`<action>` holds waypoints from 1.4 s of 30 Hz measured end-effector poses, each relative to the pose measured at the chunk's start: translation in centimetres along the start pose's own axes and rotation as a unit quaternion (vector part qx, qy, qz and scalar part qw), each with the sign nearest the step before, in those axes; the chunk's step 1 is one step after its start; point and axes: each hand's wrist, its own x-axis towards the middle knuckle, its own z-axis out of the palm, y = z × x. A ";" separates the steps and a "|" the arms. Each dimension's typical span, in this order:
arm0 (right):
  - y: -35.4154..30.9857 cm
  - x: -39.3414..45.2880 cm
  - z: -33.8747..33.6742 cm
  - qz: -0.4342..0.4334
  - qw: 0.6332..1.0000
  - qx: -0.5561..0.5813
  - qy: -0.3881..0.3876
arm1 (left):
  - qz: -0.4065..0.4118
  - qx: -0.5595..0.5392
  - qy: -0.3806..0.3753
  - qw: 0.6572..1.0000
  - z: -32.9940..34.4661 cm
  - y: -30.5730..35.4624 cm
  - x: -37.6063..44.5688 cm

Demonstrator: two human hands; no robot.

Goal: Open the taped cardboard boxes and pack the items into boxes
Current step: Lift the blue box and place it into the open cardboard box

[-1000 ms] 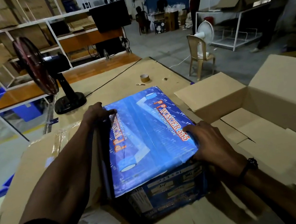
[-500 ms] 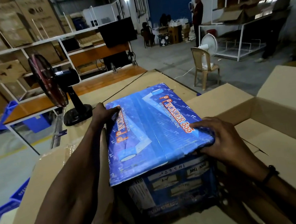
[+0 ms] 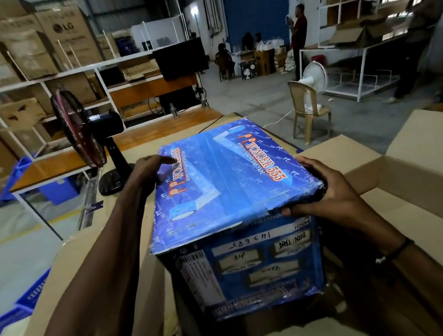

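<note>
Both hands grip the blue tape carton [image 3: 229,195] at opposite sides. Left hand [image 3: 149,171] is curled over the far-left top edge, fingers lying on the printed lid. Right hand [image 3: 328,193] clasps the near-right top corner, thumb along the front edge, fingers wrapped round the side. Carton is held slightly tilted, its lower part within the open cardboard box [image 3: 109,267] at near left. Assessment: a two-sided hold suits a load too wide for one hand; whether it is being lifted out or lowered in cannot be told. A second open cardboard box [image 3: 426,169] stands just to the right, flaps raised, probably the other end of the transfer. A table fan [image 3: 84,138] stands far left on the table [image 3: 153,133], well apart.
</note>
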 end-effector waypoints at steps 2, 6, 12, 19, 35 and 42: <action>-0.3 0.8 -0.4 0.013 0.997 0.064 -0.037 | 0.007 -0.010 -0.042 0.999 0.0 0.0 -0.6; -1.7 2.3 -1.1 0.061 0.983 0.140 -0.103 | 0.031 -0.043 -0.071 0.996 0.0 -0.8 -2.7; -2.6 5.2 -0.6 0.108 0.991 0.048 -0.063 | 0.085 -0.042 -0.019 0.995 -0.9 -1.9 -3.5; -3.2 9.8 -1.1 0.093 0.988 -0.096 -0.071 | 0.095 -0.051 0.020 0.994 -1.7 -0.5 -6.0; -5.0 11.9 -1.0 0.072 0.966 -0.222 -0.108 | 0.189 0.189 0.074 0.961 -0.9 -0.4 -10.9; -5.7 11.3 -1.8 0.018 0.956 -0.265 -0.121 | 0.234 0.188 0.038 0.953 -0.7 0.4 -14.3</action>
